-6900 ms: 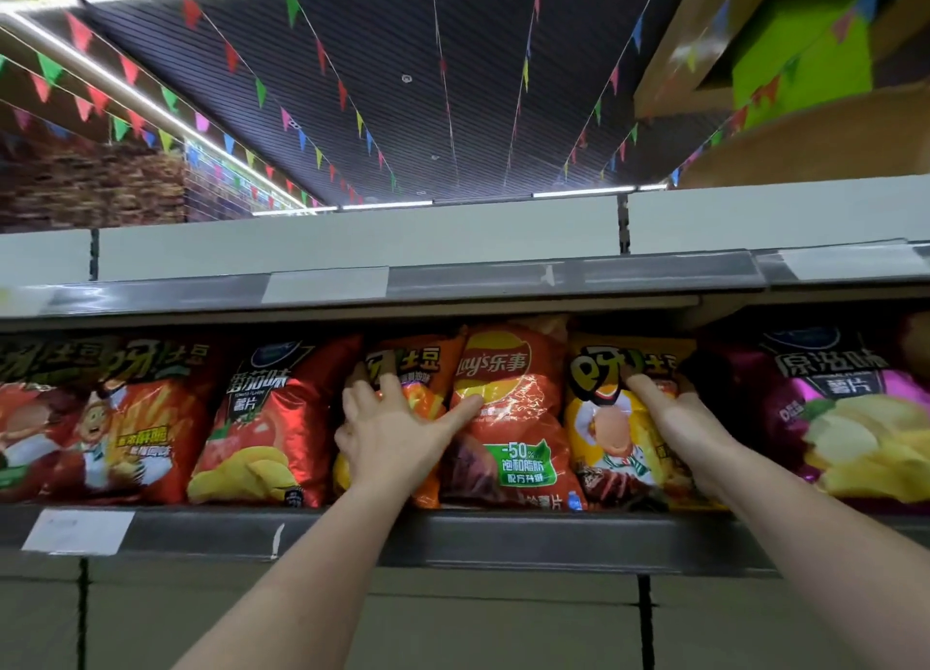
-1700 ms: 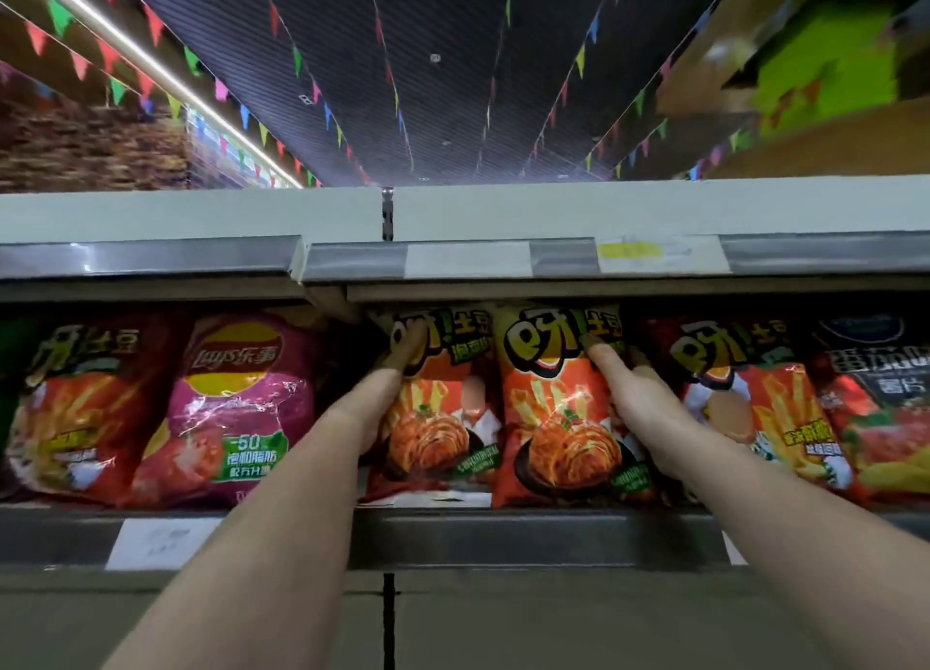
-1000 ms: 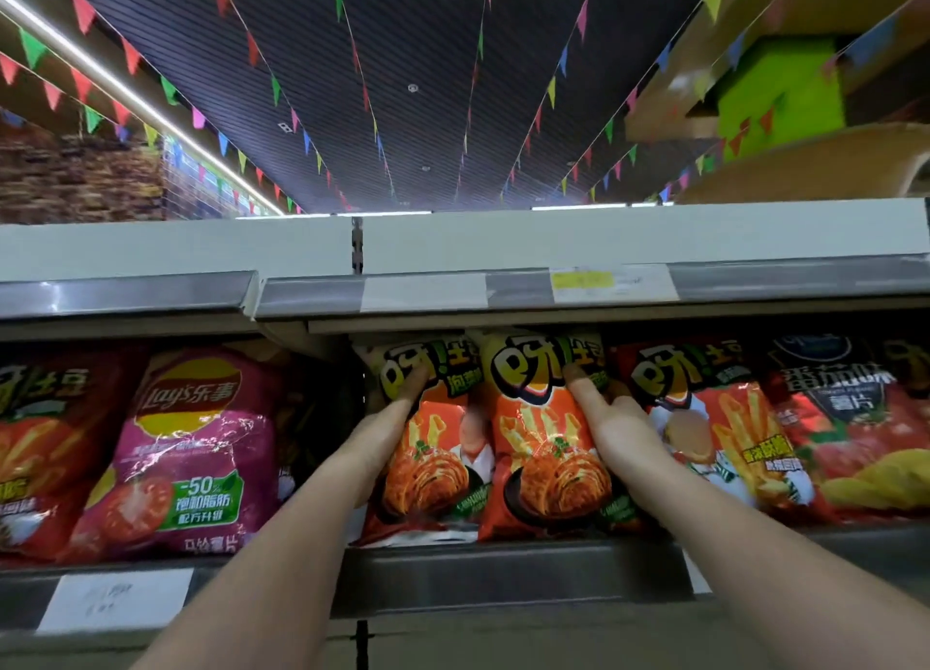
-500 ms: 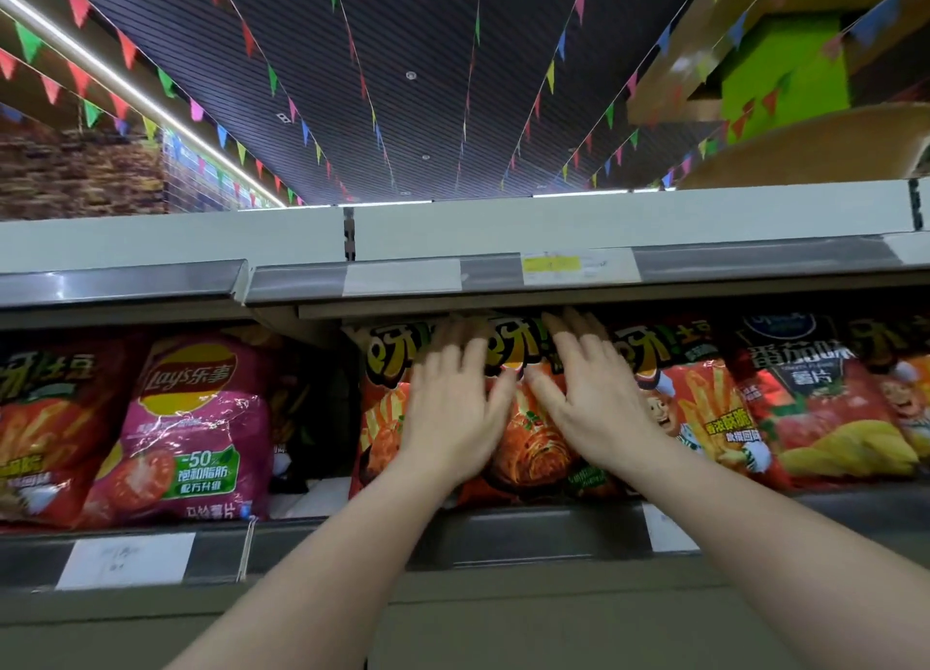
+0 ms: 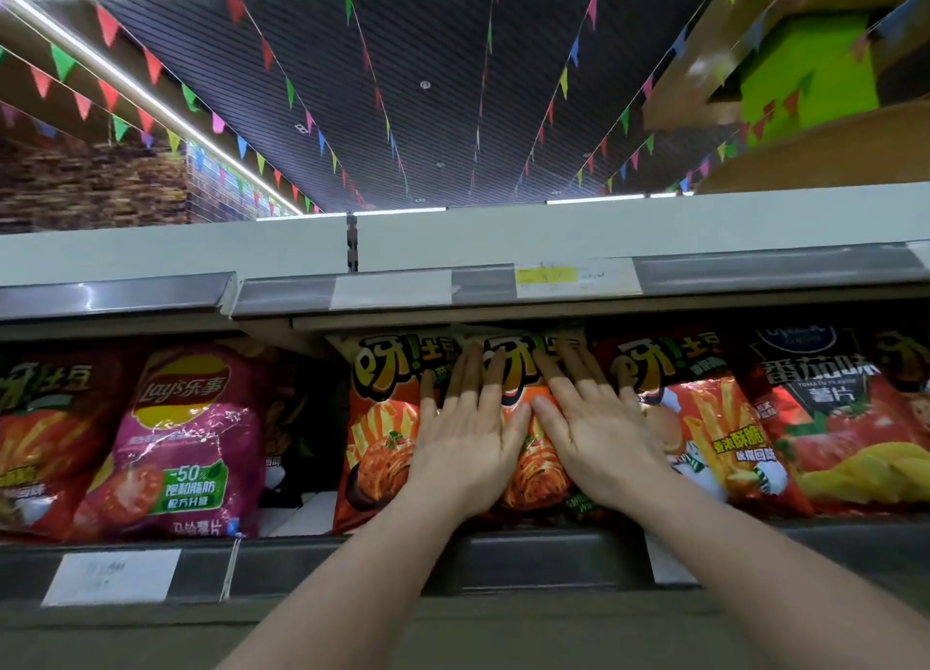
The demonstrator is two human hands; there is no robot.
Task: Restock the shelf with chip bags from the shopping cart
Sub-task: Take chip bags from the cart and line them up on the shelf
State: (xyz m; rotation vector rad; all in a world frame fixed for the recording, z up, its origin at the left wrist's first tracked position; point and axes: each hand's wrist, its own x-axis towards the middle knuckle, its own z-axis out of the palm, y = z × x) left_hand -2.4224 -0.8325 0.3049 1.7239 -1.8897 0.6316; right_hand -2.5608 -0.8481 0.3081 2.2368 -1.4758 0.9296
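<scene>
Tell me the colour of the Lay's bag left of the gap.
Pink-purple Lay's bag, head view.

A dark slatted ceiling [image 5: 428, 115] runs overhead, crossed by strings of small triangular pennants [image 5: 347, 0] – red, green, yellow, blue, pink. A long light strip [image 5: 151, 98] slants along its left side, above a brick-patterned wall [image 5: 90, 186]. At upper right sits a bright green panel [image 5: 805, 70] among tan wooden forms. Below, a pale grey upper shelf board [image 5: 604, 231] carries a price-tag rail [image 5: 578, 279] along its front edge.
</scene>
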